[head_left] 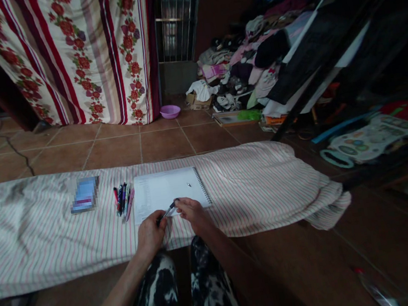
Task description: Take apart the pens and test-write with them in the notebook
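Observation:
My left hand (151, 233) and my right hand (192, 211) meet over the near edge of an open spiral notebook (169, 191) that lies on a striped cloth (250, 187) spread on the floor. Between them is a pen (167, 212). The left hand is closed on its lower end and the right hand pinches its upper end. A small dark piece (188, 184) lies on the blank page. Several coloured pens (123, 199) lie in a bunch just left of the notebook.
A blurred flat object (84, 194) lies further left on the cloth. Beyond it are brown floor tiles, a flowered curtain (80, 54), a pink bowl (170, 111) and a pile of clothes (249, 70). A dark shelf unit (344, 42) stands at the right. My patterned trouser legs (185, 292) are below.

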Demonstrator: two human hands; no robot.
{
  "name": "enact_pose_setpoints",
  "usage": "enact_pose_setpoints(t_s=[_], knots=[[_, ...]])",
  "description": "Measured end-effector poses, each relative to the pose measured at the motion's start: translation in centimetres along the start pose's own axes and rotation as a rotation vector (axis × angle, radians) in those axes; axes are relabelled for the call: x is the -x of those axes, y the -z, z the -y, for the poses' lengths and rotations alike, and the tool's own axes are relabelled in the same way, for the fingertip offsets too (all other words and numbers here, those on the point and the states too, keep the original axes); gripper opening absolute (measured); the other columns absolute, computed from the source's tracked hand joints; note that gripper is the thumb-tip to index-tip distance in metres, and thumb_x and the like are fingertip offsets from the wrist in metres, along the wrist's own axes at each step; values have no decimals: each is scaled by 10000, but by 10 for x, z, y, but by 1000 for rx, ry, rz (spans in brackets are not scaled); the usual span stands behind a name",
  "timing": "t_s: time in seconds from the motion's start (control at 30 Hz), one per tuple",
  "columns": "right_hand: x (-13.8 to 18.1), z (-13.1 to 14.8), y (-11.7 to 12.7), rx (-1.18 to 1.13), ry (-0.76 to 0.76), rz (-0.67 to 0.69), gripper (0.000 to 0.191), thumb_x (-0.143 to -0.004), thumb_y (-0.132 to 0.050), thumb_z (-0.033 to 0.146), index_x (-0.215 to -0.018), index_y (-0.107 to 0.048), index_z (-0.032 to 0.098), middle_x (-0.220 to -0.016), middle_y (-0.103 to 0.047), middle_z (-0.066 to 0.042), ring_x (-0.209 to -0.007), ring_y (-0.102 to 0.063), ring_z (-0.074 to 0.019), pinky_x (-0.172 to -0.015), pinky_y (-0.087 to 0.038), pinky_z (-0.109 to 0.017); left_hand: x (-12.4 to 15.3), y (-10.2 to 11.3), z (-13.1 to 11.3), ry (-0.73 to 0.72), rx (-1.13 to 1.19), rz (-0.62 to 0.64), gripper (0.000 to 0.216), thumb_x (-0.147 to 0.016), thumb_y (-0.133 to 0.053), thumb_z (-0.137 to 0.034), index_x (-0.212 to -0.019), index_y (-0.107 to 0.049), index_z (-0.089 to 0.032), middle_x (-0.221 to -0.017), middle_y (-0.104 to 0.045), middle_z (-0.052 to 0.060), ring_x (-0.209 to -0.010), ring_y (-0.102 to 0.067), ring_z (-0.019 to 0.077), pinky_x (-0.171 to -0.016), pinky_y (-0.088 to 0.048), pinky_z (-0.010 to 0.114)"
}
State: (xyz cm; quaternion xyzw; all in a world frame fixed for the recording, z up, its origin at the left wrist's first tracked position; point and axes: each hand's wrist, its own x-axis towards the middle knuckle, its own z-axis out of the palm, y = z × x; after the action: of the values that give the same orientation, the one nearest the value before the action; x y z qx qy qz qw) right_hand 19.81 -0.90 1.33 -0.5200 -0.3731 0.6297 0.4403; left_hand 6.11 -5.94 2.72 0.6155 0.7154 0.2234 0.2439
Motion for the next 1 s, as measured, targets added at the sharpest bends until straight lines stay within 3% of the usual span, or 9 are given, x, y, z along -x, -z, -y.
enact_pose_setpoints(t_s=[0.43, 0.77, 0.87, 1.0], knots=[[-19, -3, 14, 130, 10, -49, 303, -649, -599, 415, -817, -667, 172, -755, -649, -40, -663, -582, -129, -551, -429, -220, -6, 0, 6, 23, -35, 6, 242, -834, -462, -240, -1015, -614, -186, -955, -694, 57, -859, -631, 173, -760, -430, 257], [-40, 2, 35, 409, 175, -119, 202, -692, -556, 330, -797, -650, 186, -690, -652, -19, -658, -596, -160, -586, -448, -251, -16, -2, 10, 39, -43, 7, 241, -836, -463, -258, -1005, -621, -191, -949, -693, 59, -851, -633, 174, -748, -431, 260], [-47, 2, 41, 660, 339, -159, 198, -733, -541, 272, -876, -659, 200, -790, -676, -34, -744, -607, -160, -700, -441, -252, -19, -4, 11, 54, -46, 21, 250, -835, -464, -260, -1015, -621, -188, -924, -695, 57, -828, -629, 173, -734, -426, 256], [-55, -3, 48, 1100, 524, -185, 239, -805, -494, 231, -992, -638, 194, -888, -665, -64, -742, -607, -146, -724, -422, -236, -24, -5, 11, 57, -35, 27, 265, -831, -465, -255, -1031, -620, -176, -911, -694, 66, -816, -625, 175, -723, -420, 253]])
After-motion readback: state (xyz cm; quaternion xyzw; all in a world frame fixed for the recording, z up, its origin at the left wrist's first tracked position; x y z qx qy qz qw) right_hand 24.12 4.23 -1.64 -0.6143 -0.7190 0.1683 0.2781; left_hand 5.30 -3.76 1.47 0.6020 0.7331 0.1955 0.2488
